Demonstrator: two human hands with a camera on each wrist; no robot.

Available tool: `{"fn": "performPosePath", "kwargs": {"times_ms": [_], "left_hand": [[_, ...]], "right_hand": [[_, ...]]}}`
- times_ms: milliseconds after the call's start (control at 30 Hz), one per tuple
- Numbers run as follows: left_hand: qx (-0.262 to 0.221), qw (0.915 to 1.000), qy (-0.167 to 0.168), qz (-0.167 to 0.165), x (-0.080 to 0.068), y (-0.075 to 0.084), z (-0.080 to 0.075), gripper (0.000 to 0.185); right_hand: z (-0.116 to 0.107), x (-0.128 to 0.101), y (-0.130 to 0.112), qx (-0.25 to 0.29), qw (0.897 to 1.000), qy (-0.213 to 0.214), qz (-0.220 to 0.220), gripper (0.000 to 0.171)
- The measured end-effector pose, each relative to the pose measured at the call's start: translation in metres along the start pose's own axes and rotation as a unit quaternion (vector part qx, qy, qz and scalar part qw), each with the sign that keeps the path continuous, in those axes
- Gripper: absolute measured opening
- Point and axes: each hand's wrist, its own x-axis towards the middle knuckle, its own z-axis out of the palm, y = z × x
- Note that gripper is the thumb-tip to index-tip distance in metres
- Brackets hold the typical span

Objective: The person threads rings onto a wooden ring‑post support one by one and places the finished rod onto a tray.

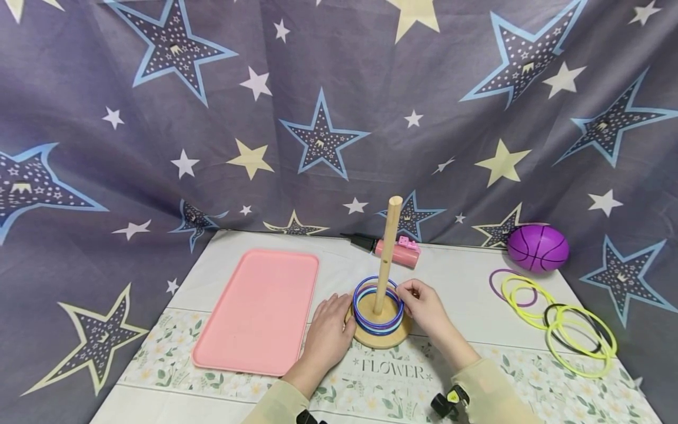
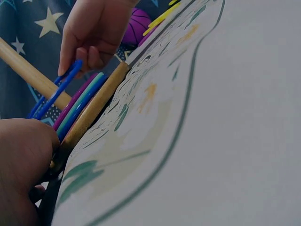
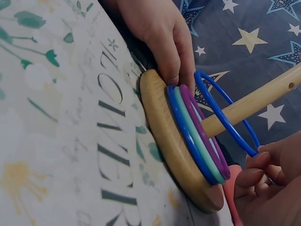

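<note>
A round wooden base (image 1: 378,341) with an upright peg (image 1: 389,253) stands on the table. My right hand (image 1: 426,306) pinches the edge of a blue ring (image 3: 225,120), which is round the peg, tilted and raised above the other rings. Below it, a purple ring (image 3: 205,135), a light teal ring (image 3: 194,128) and another blue ring (image 3: 185,132) lie stacked round the peg on the base. At the left side of the base rests my left hand (image 1: 331,333), its fingers extended and its thumb by the base's edge. Part of its fingers is hidden in the left wrist view.
A pink tray (image 1: 259,312) lies at the left. Behind the peg is a pink and black hand pump (image 1: 397,253). At the right are a purple ball (image 1: 538,248), several yellow rings (image 1: 587,376) and a black ring (image 1: 588,351). A star-patterned cloth (image 1: 339,194) hangs around the table.
</note>
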Motion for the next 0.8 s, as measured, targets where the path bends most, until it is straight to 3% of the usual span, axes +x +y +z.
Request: {"fn": "performPosePath", "kwargs": {"times_ms": [533,800], "left_hand": [[0.002,1.0000,-0.004,-0.007,-0.001,0.000,0.000,0.052],[0.003,1.0000,-0.001,-0.004,0.000,0.000,0.001,0.052]], "right_hand": [[0.000,0.004,0.010,-0.020,1.000,0.003,-0.001,0.019],[0.002,0.006,0.014,-0.060,0.998,0.021,-0.014,0.017]]}}
